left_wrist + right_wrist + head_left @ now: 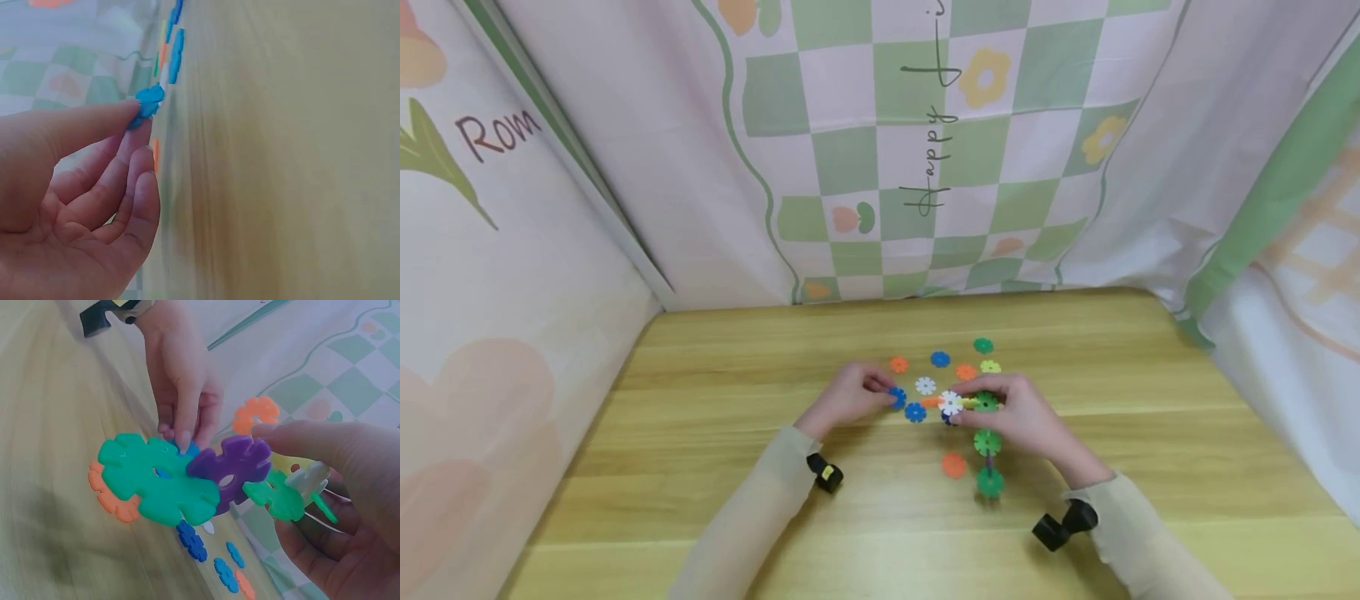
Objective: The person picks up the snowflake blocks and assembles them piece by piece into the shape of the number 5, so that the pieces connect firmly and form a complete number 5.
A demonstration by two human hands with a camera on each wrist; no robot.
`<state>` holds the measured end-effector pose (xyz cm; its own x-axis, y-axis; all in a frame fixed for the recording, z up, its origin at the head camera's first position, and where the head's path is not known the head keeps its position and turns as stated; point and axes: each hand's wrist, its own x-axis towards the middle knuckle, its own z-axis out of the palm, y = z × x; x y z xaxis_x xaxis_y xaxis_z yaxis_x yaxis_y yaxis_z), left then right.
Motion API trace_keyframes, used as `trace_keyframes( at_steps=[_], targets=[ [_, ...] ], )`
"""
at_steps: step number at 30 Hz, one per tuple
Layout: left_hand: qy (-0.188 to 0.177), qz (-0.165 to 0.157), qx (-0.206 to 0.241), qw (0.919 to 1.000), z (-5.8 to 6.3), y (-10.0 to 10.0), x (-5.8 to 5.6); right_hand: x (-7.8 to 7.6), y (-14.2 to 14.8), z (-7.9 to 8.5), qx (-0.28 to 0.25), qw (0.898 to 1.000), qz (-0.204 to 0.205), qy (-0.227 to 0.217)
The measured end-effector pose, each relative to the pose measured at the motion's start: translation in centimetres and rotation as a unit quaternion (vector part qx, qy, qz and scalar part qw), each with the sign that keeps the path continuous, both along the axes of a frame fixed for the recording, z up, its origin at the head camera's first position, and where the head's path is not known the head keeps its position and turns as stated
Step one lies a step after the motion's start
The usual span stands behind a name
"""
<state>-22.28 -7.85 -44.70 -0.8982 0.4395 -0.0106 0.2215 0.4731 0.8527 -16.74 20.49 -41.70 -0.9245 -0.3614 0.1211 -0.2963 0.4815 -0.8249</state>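
In the head view my left hand [852,398] pinches a blue notched snowflake disc [897,398] between thumb and fingertips. The left wrist view also shows this blue disc [149,103] at the thumb tip. My right hand [1021,414] grips a joined chain of snowflake discs, partly covering it. A white disc [950,403] is at its left end, and green discs [987,442] hang toward the front. Up close in the right wrist view, a large green disc [156,481] slots into a purple disc [236,467]. The two hands are apart.
Loose discs lie on the wooden table [760,517]: a blue one [915,412], a white one [925,386], an orange one [954,465] in front, and several more behind. A patterned curtain [917,167] hangs along the table's back edge.
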Motion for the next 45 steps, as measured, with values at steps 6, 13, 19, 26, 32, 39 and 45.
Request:
trace_keyframes(
  at_steps=[6,13,19,26,32,39,45],
  targets=[
    [-0.024,0.003,0.047,0.9986,0.3,-0.8,1.4,0.0,0.0,0.1,0.0,1.0,-0.006,-0.01],
    [-0.044,-0.002,0.086,0.9953,1.3,-0.9,3.1,0.0,-0.2,0.0,-0.004,1.0,0.0,0.003],
    [-0.045,0.0,0.115,0.9923,1.8,-0.7,3.9,0.0,-0.5,-0.4,-0.01,1.0,0.014,0.023],
    [-0.036,0.004,0.111,0.9932,1.9,-0.5,4.3,0.1,-1.0,-0.9,-0.029,0.999,0.024,0.023],
    [-0.029,-0.002,0.111,0.9934,1.8,-0.3,4.4,0.2,-1.5,-1.1,-0.028,0.999,0.018,0.021],
    [-0.027,0.0,0.108,0.9938,2.0,-0.3,4.6,0.2,-2.0,-1.3,-0.045,0.998,0.042,0.022],
    [-0.031,0.002,0.107,0.9938,2.2,-0.1,4.6,0.3,-2.6,-1.2,-0.058,0.997,0.048,0.024]
  ],
)
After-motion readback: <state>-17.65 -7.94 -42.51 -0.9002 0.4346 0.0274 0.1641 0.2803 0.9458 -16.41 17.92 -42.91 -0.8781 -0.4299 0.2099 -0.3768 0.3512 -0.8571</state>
